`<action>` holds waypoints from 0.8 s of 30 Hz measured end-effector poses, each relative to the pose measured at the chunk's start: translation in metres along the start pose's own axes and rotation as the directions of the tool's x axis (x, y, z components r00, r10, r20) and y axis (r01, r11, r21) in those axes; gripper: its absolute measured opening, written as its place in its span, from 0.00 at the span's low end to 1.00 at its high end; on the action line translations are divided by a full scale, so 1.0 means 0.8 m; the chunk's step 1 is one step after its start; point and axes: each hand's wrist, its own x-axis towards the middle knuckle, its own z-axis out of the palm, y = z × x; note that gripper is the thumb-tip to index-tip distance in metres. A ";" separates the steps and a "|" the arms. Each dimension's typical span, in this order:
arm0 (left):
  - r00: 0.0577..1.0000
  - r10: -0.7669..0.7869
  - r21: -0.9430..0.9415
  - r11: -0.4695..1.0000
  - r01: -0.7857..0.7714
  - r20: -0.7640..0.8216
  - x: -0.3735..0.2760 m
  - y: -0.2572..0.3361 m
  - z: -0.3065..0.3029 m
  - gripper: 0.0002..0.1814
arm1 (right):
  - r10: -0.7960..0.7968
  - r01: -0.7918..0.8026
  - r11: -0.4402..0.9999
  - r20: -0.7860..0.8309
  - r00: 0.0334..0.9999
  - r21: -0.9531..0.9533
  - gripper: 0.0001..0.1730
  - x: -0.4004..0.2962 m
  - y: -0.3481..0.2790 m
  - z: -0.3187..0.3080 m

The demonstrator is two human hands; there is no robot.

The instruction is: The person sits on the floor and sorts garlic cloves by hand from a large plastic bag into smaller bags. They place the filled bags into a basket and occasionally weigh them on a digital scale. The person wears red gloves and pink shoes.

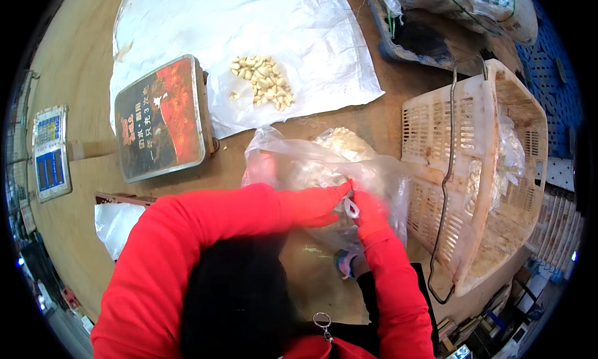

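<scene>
Both of my hands wear red gloves or coverings and meet over a clear plastic bag of pale peeled garlic cloves on the wooden table. My left hand reaches in from the left, its fingertips closed on the bag's gathered plastic. Close against it, my right hand pinches the same plastic; a small whitish loop of it sticks out between the hands. Motion blurs the fingers. Beyond the bag, a loose pile of garlic cloves lies on a white woven sheet.
A scale platform stands left, its display unit farther left. At right, a white plastic crate with a wire handle holds bagged cloves. Behind it are a dirty blue tub and a filled sack.
</scene>
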 end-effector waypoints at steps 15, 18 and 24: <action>0.977 -0.190 0.081 0.977 0.198 -0.101 0.008 0.005 -0.002 0.12 | -0.305 0.254 0.830 -0.025 0.952 -0.496 0.10 -0.078 -0.155 -0.071; 0.975 -0.200 0.197 0.957 0.215 -0.092 0.009 0.011 -0.018 0.13 | -0.364 0.258 0.839 -0.142 0.920 -0.478 0.08 -0.067 -0.149 -0.052; 0.986 -0.092 0.319 0.938 0.133 -0.141 0.020 -0.002 -0.021 0.12 | -0.156 0.082 0.815 -0.081 0.984 -0.573 0.16 -0.034 -0.145 -0.036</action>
